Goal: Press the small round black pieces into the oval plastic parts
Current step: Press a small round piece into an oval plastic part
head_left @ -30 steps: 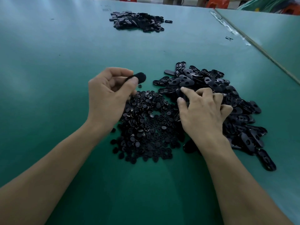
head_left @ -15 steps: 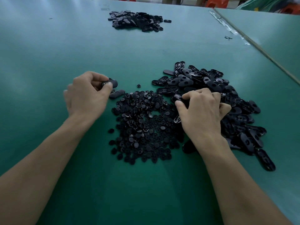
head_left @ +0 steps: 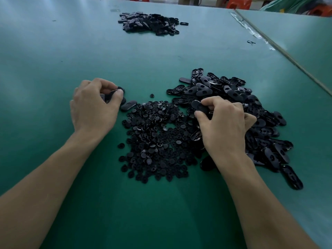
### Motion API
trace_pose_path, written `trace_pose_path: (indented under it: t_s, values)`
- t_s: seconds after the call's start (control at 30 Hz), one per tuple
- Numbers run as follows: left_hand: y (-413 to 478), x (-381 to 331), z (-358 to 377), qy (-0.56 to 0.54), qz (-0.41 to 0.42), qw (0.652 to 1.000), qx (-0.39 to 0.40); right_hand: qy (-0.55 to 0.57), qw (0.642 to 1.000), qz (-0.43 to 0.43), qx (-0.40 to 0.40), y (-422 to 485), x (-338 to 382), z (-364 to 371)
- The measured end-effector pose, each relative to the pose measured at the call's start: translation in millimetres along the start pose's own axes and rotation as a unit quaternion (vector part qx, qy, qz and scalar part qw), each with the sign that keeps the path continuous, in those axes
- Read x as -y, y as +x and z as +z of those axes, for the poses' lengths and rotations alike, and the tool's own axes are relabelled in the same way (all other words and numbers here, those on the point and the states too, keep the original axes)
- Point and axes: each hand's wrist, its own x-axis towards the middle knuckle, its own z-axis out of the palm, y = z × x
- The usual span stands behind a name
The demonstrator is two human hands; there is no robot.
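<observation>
Left hand (head_left: 95,108): fingers and thumb are curling round a black oval part (head_left: 117,91), gripping it low over the table, left of the round pieces. Whether a round piece is also sitting in the grip, cannot tell.
Right hand (head_left: 224,126): thumb and forefinger are pinching a second oval part (head_left: 198,106) and tilting it up at the left edge of the oval heap. The other fingers are curling in toward the palm.
Round-piece heap (head_left: 154,141): small round black pieces are lying in a loose spread between the two hands, thinning to bare table near its middle.
Oval heap (head_left: 255,114): black oval plastic parts are piling up to the right of the round pieces and touching them. The right wrist is covering part of its near side.
Loose oval part (head_left: 128,105): lying flat just beside the left thumb, at the upper-left corner of the round-piece heap.
Stray round piece (head_left: 152,95): sitting alone just beyond the round-piece heap.
Far pile (head_left: 150,24): more black parts are lying well apart, toward the far edge. Details too small to tell.
Table (head_left: 71,51): green surface, carrying everything above.
</observation>
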Motion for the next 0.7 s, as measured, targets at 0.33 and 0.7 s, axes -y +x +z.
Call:
trace_pose_path:
  t_s: [0.33,0.7]
  values:
    - [-34,-51,5,-0.29,0.044,0.944,0.151,0.195,0.967,-0.163,0.017,-10,17,2]
    - [-43,-49,12,-0.416,0.012,0.889,0.191,0.206,0.967,-0.142,0.046,-12,19,3]
